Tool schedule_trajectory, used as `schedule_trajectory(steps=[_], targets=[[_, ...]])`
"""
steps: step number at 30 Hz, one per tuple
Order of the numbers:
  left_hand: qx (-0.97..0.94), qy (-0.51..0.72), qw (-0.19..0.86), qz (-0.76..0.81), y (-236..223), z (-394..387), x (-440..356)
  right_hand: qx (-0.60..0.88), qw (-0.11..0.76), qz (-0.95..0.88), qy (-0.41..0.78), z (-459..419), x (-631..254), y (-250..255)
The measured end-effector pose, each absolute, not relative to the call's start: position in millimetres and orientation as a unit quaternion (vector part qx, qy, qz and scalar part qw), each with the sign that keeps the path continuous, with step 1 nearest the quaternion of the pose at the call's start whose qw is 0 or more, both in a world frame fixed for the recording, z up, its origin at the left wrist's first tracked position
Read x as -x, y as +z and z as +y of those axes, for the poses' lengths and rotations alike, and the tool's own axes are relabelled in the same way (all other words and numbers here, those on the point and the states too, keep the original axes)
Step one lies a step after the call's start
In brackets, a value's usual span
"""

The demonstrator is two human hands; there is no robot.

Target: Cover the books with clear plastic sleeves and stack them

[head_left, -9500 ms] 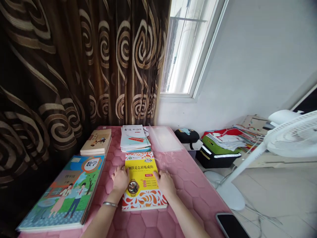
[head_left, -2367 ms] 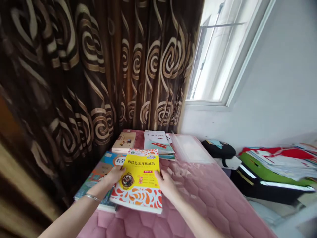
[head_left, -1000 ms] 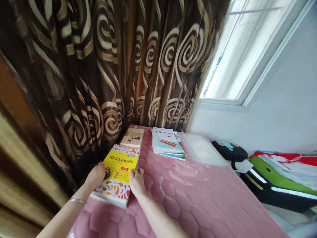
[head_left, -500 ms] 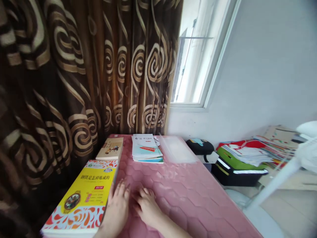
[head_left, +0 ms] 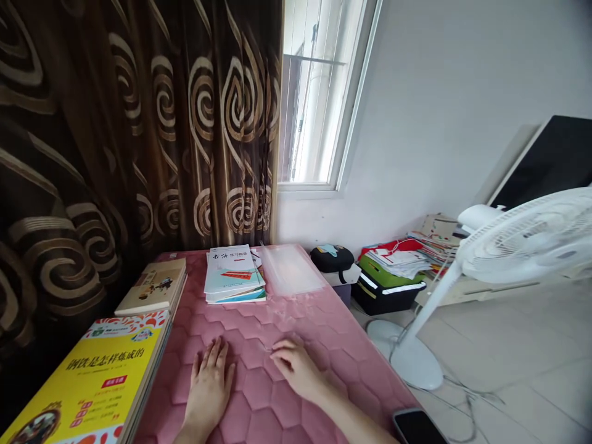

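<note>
My left hand (head_left: 211, 383) lies flat, palm down, on a pink quilted cover (head_left: 261, 401) with a hexagon pattern. Its fingers are stretched out and it holds nothing. To its right, my right hand (head_left: 300, 370) rests on the same cover with the fingers bent and pressed together. Beside those fingertips there is a faint clear, shiny patch; whether they grip anything is too small to tell. A thick yellow book (head_left: 104, 364) on a pile is left of my left hand, apart from it. Beyond both hands sits a stack of thin booklets (head_left: 232, 271).
A tan book (head_left: 152, 285) lies behind the yellow one. Clear plastic sheets (head_left: 296, 271) lie right of the booklets. A dark phone (head_left: 419, 427) is at the near right edge. A white fan (head_left: 435, 302), a black-and-green box (head_left: 386, 287) and a patterned curtain (head_left: 203, 123) surround the surface.
The view has turned right, bringing the fan head, a dark screen and the phone in. My hands have moved apart, and my left hand is now clear of the yellow book's edge.
</note>
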State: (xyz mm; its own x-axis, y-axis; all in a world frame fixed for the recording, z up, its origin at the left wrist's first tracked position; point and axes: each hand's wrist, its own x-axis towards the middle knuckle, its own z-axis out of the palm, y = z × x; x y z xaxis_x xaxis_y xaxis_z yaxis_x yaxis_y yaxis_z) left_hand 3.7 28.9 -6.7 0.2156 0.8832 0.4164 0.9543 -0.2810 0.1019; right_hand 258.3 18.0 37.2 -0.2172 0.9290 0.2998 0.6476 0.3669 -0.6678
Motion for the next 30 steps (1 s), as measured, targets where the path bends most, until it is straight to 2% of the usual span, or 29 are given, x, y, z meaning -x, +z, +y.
schedule_trajectory(steps=[2,6,14,19,23,27,30], targets=[[0.772,-0.206,0.079,-0.596,-4.1,27.7,-4.4,0.555,0.392,-0.7,0.221,46.2,-266.6,45.1],[0.77,-0.205,0.059,-0.601,1.8,27.1,-6.3,0.654,0.42,-0.606,0.169,115.2,-282.5,64.0],[0.764,-0.201,0.027,-0.612,4.4,25.2,-6.7,0.752,0.377,-0.522,0.14,192.6,-264.5,66.7],[0.761,-0.214,0.013,-0.612,5.5,23.6,-7.3,0.771,0.361,-0.509,0.128,199.1,-264.7,65.7],[0.76,-0.208,0.004,-0.616,6.0,23.9,-7.1,0.759,0.375,-0.526,0.087,195.5,-284.5,84.5],[0.76,-0.211,0.004,-0.614,6.1,24.9,-6.7,0.696,0.407,-0.591,0.034,166.0,-302.1,113.5],[0.76,-0.221,0.0,-0.611,5.2,25.9,-5.9,0.588,0.419,-0.692,-0.018,109.6,-295.3,114.2]])
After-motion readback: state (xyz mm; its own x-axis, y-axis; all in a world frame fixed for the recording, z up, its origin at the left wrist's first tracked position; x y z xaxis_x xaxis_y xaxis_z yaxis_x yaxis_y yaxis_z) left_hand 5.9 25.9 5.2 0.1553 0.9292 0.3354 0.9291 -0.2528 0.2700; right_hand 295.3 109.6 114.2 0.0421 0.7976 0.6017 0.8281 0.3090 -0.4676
